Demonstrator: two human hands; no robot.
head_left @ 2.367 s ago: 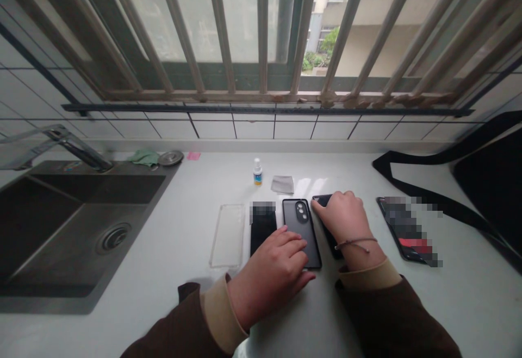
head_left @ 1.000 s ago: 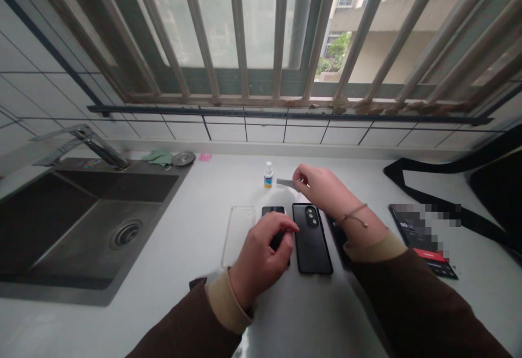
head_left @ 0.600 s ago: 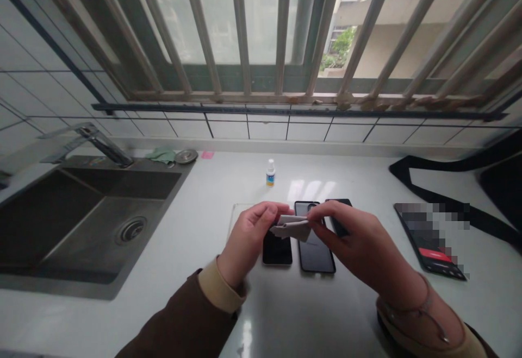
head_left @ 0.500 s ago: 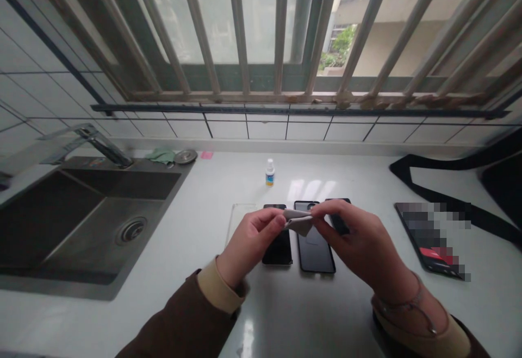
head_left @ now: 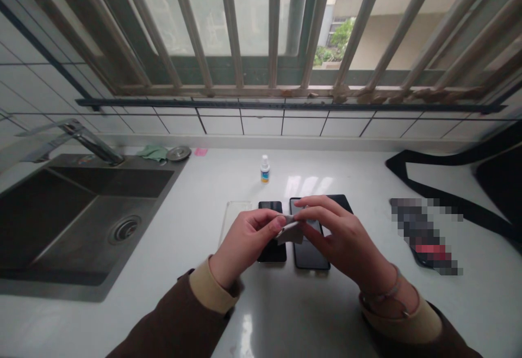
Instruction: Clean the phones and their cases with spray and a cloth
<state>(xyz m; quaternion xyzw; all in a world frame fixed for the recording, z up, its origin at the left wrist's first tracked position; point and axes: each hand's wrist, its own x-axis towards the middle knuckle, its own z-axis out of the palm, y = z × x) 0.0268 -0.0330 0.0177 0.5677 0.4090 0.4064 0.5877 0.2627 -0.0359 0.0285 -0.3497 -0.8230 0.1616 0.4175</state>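
Note:
A small folded grey cloth [head_left: 290, 233] is held above the counter between my two hands. My left hand [head_left: 248, 238] pinches its left end between thumb and fingers. On the other side, the fingers of my right hand [head_left: 340, 238] are closed on the cloth's right edge. Below lie a black phone [head_left: 272, 255] and, to its right, a larger dark phone [head_left: 312, 260], both flat and partly covered by my hands. Another dark flat device [head_left: 342, 201] shows behind my right hand. Left of the phones lies a clear phone case [head_left: 232, 214], partly hidden by my left hand.
A small white bottle [head_left: 265, 170] stands behind the phones. At left is a sink [head_left: 163, 211] with a faucet [head_left: 93, 143], a green cloth [head_left: 153, 152] and a metal strainer lid [head_left: 178, 154]. A blurred dark object [head_left: 424, 233] and black strap [head_left: 432, 192] lie right.
My right hand has moved left, nearer my left hand, with its fingers more stretched over the cloth. The cloth now hangs more downward. The whole view has shifted slightly.

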